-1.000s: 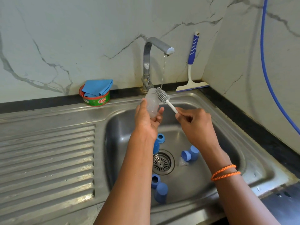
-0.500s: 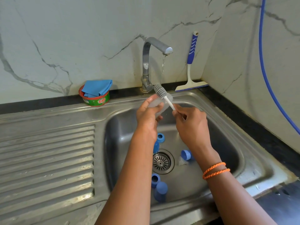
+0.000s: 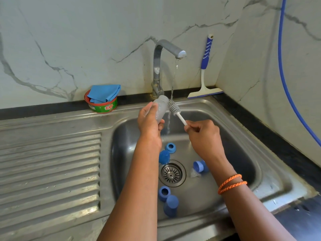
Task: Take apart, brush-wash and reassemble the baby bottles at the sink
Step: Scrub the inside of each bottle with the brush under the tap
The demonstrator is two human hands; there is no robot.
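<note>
Bottle (image 3: 160, 108) in left grip (image 3: 149, 122), brush (image 3: 173, 108) touching its rim.

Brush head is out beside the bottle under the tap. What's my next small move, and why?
Probably guide the brush into the bottle mouth: the left hand holds it tilted toward the running water, the right hand pinches the handle, and the bristles sit just outside.

We hold the bottle (image 3: 160, 108) left of the brush (image 3: 174, 108) under the tap (image 3: 166, 54), above the sink (image 3: 271, 181), where caps (image 3: 171, 205) lie around the drain (image 3: 172, 173); a tub (image 3: 102, 104) sits behind-left.
</note>
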